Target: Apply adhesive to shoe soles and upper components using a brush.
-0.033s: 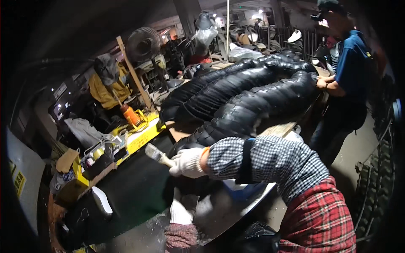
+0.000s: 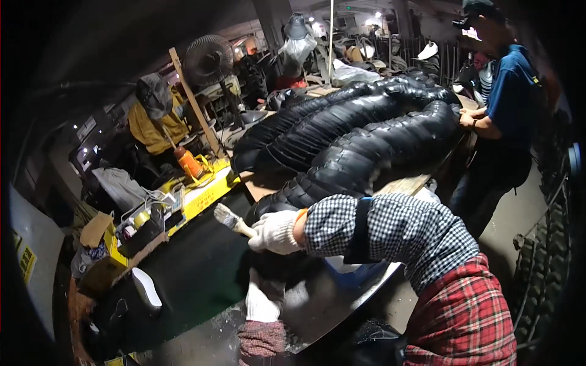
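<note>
My right hand (image 2: 279, 232), in a white knit glove, is closed around the pale handle of a paintbrush (image 2: 226, 215). Its bristles point up and to the left, above the dark green work surface (image 2: 183, 268). Below it, my left hand (image 2: 264, 300), also in a white glove, reaches up beside something dark; its fingertips are lost in shadow, so I cannot tell what they hold. Just beyond my right hand, long curved rows of glossy black overlapping pieces (image 2: 366, 149) lie on a wooden board. A white-topped, sole-shaped piece (image 2: 146, 288) rests at the left of the surface.
At the far right, a person in a dark blue shirt (image 2: 511, 91) has their hands at the end of the black rows. A yellow ledge (image 2: 207, 198) bears an orange tool (image 2: 188, 163). Behind stands a fan (image 2: 208, 60); an open box (image 2: 101, 268) sits at left.
My right hand and the paintbrush have shifted slightly to the right, with the bristle end a little higher. My left hand stays in nearly the same place.
</note>
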The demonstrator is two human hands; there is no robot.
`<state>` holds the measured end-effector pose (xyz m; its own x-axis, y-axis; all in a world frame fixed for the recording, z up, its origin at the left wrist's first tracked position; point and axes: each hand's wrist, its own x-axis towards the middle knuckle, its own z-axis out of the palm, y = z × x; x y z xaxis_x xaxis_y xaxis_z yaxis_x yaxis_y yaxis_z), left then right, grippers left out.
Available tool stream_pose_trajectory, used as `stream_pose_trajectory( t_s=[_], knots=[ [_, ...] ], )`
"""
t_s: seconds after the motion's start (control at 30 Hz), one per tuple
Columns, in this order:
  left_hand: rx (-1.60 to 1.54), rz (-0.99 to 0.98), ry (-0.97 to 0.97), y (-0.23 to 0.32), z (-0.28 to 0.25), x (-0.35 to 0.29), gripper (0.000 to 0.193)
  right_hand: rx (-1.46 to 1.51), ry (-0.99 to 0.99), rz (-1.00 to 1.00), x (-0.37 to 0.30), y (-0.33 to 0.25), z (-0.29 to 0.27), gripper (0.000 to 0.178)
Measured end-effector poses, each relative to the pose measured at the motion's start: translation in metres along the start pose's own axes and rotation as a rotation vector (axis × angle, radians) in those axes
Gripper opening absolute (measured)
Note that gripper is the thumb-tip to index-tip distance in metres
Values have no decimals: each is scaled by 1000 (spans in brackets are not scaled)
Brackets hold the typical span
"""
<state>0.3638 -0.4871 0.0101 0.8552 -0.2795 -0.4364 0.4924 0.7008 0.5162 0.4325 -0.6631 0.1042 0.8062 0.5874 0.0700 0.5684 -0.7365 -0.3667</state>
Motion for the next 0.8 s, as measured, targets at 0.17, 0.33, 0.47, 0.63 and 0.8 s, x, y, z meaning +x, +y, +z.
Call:
stream_pose_trajectory(
  t_s=[0.17, 0.33, 0.47, 0.63, 0.8],
  knots=[
    [5, -50, 108, 32, 1, -35, 26, -24, -53, -79, 15, -4, 12, 17],
    [450, 564, 480, 73, -17, -83, 57, -201, -221, 75, 4, -30, -9, 26],
    [762, 934, 263, 120, -47, -156, 21, -288, 117, -240, -21, -56, -23, 14],
    [2110, 822, -46, 164, -75, -232, 16, 69, 405, -205, -79, -98, -55, 27],
    [2237, 297, -104, 152, -104, -234, 43, -220, 598, 54, -127, -84, -76, 21]
  ],
)
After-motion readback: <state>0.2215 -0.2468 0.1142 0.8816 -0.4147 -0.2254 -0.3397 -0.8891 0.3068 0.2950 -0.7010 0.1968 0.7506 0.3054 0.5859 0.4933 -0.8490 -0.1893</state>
